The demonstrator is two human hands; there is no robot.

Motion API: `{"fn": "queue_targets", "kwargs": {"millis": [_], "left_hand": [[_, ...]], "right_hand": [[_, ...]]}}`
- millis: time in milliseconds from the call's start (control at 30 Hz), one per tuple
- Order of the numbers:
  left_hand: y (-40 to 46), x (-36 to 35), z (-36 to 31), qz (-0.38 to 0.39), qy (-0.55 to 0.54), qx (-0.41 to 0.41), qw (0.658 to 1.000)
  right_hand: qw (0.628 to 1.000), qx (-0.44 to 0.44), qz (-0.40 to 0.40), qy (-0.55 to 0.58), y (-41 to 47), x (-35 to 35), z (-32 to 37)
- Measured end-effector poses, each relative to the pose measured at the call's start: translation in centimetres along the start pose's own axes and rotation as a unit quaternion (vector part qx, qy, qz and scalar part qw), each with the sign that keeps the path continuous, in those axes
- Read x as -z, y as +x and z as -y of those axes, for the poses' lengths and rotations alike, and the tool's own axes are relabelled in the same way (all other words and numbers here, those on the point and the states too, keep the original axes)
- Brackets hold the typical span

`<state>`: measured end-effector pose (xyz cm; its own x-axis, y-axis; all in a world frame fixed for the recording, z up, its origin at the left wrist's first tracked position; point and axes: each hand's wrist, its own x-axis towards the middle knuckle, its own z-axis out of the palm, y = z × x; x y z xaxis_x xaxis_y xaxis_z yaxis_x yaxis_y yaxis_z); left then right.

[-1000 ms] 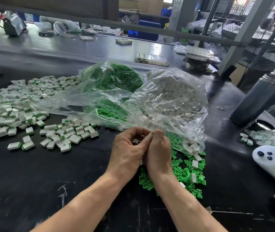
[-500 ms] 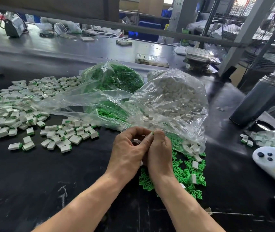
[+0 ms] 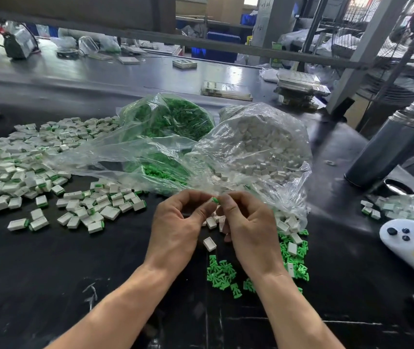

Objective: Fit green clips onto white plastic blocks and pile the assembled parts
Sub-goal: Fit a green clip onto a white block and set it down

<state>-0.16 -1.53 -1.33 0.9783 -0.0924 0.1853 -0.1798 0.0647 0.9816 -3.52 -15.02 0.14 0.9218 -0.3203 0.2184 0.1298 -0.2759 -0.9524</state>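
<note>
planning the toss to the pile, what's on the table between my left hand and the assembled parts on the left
In the head view, only bare black table separates the left hand from the nearest assembled parts.

— What sits between the fingertips?
— A small white block with a green clip at its end, pinched between the left hand and the right hand.
— And under the hands?
— Loose white blocks lie open side up just below the fingers; loose green clips are scattered nearer the wrists and to the right of the right hand.
— The finished ones?
— The pile of assembled parts spreads flat, well to the left of the left hand, each white with a green edge.
</note>
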Motion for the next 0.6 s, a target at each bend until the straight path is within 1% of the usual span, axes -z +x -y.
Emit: {"fn": "queue_targets", "kwargs": {"millis": [167, 267, 367, 500, 600], "left_hand": [[0.3, 0.4, -0.1, 0.005, 0.018, -0.002, 1.000], [0.4, 0.6, -0.4, 0.007, 0.008, 0.002, 1.000], [0.4, 0.8, -0.5, 0.025, 0.009, 0.008, 1.000], [0.7, 1.0, -0.3, 0.048, 0.025, 0.025, 0.998], [0.9, 1.4, -0.3, 0.053, 0.025, 0.022, 0.998]], "right_hand": [[0.998, 0.009, 0.043, -0.039, 0.3, 0.5, -0.1], [0.997, 0.008, 0.052, -0.058, 0.4, 0.6, -0.3], [0.995, 0.011, 0.054, -0.081, 0.4, 0.7, -0.3], [0.995, -0.010, 0.065, -0.077, 0.6, 0.7, -0.5], [0.995, -0.020, 0.082, -0.060, 0.7, 0.9, -0.6]]}}
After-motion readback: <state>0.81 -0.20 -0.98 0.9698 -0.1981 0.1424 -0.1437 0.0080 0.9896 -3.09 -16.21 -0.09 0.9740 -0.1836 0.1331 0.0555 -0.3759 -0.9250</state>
